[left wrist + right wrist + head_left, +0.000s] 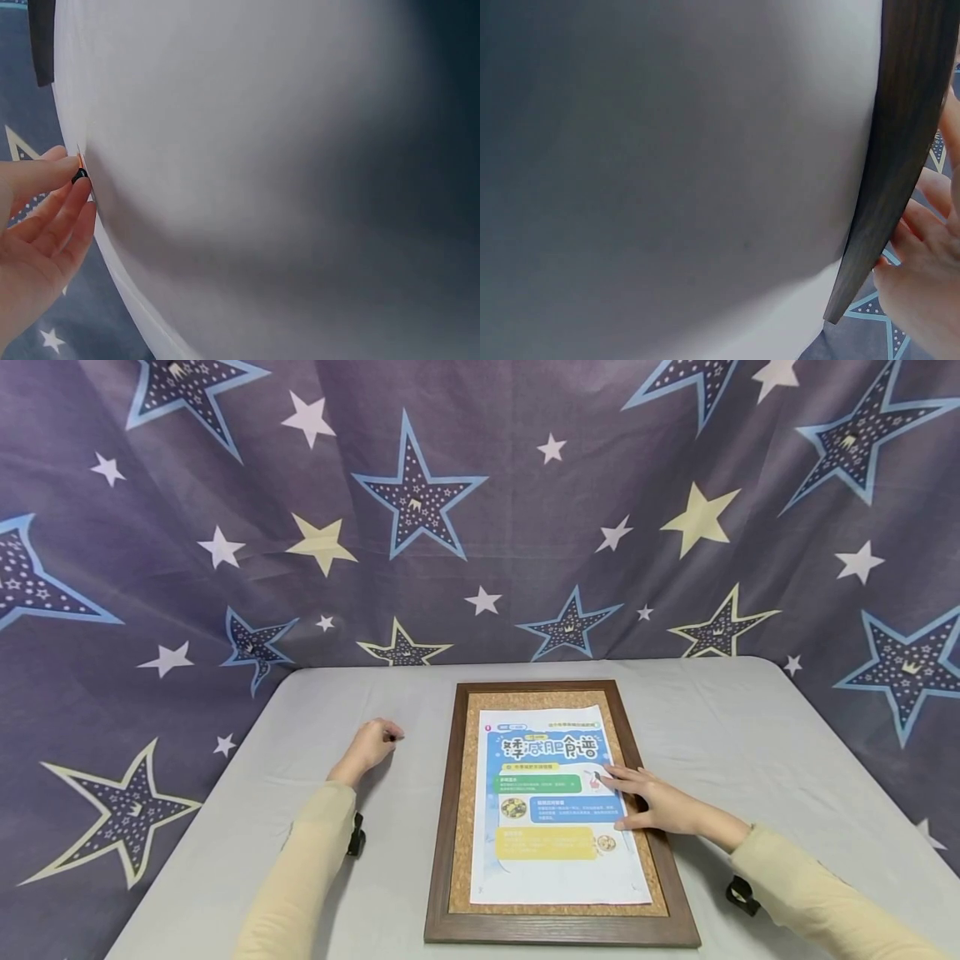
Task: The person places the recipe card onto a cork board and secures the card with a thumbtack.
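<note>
At left, my left hand (369, 745) pinches a small black pushpin-like piece (79, 175) between thumb and fingertips, low over the grey cloth; the fingers cover most of it. A printed paper sheet (558, 881) with Chinese text and food pictures lies on a cork board (461, 868) with a brown wooden frame (562, 930). My right hand (660, 802) reaches across the frame's right side. Its extended fingers rest on the sheet's right edge, thumb spread apart below them. In the right wrist view, the frame's dark side hides part of this hand.
A grey cloth covers the table (375, 877) around the board. Behind it hangs a dark curtain (510, 527) printed with stars. Black straps (742, 895) show at both wrists.
</note>
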A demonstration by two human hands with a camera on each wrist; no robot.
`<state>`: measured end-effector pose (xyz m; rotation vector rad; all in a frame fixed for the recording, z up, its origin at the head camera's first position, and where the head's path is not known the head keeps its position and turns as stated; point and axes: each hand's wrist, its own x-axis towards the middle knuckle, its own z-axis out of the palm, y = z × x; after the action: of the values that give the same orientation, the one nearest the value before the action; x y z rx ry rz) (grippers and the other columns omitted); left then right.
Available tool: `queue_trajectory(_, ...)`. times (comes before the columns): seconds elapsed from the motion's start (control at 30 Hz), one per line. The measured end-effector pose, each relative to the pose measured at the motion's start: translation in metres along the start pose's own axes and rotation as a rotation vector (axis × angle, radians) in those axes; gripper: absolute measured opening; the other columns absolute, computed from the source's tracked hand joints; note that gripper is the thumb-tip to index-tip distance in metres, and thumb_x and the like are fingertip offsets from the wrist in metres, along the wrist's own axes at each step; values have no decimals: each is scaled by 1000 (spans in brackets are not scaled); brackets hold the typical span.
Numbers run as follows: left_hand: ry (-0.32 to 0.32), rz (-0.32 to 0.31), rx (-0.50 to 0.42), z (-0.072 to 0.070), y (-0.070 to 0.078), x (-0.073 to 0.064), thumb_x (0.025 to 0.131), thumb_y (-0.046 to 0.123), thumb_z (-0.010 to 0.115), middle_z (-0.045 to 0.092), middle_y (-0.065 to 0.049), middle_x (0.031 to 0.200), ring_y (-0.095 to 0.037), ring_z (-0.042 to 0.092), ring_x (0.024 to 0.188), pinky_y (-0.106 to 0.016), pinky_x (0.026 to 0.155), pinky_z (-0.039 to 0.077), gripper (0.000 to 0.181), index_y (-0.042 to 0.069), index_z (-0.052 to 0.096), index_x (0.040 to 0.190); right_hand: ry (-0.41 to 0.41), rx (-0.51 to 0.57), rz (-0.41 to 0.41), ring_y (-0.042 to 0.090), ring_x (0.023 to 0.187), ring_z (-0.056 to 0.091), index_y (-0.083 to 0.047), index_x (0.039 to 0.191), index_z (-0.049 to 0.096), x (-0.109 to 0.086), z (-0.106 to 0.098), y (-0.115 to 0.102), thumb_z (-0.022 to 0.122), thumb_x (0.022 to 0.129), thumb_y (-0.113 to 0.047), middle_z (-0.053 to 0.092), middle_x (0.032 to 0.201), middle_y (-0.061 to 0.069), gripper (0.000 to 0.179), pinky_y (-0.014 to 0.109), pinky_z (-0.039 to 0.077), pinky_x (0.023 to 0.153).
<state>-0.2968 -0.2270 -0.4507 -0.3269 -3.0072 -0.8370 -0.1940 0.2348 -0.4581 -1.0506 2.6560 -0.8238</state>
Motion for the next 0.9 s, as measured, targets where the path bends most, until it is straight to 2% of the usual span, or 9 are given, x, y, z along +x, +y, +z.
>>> queue_trajectory(0.27, 9, 12, 17, -2, -3, 1, 75, -10, 56, 62, -19, 92, -29, 56, 83, -40, 75, 46, 19, -6, 64, 92, 2, 5, -10, 46, 124, 23, 6, 130, 37, 0, 0, 1, 64, 78, -34, 26, 137, 28, 70, 62, 12, 97)
queue_trajectory(0.67, 13, -42, 5, -1, -6, 0, 76, -13, 56, 62, -19, 98, -33, 56, 91, -40, 80, 46, 21, -5, 65, 93, 0, -2, 2, 45, 124, 22, 4, 130, 38, 0, 1, 3, 63, 79, -36, 27, 138, 27, 71, 62, 13, 97)
queue_trajectory(0.9, 13, -64, 27, -1, -10, 3, 76, -11, 57, 63, -19, 96, -32, 57, 90, -40, 77, 47, 19, -5, 66, 91, 6, -7, -6, 45, 124, 23, 5, 130, 38, 0, 1, 3, 64, 78, -35, 27, 137, 27, 70, 62, 13, 97)
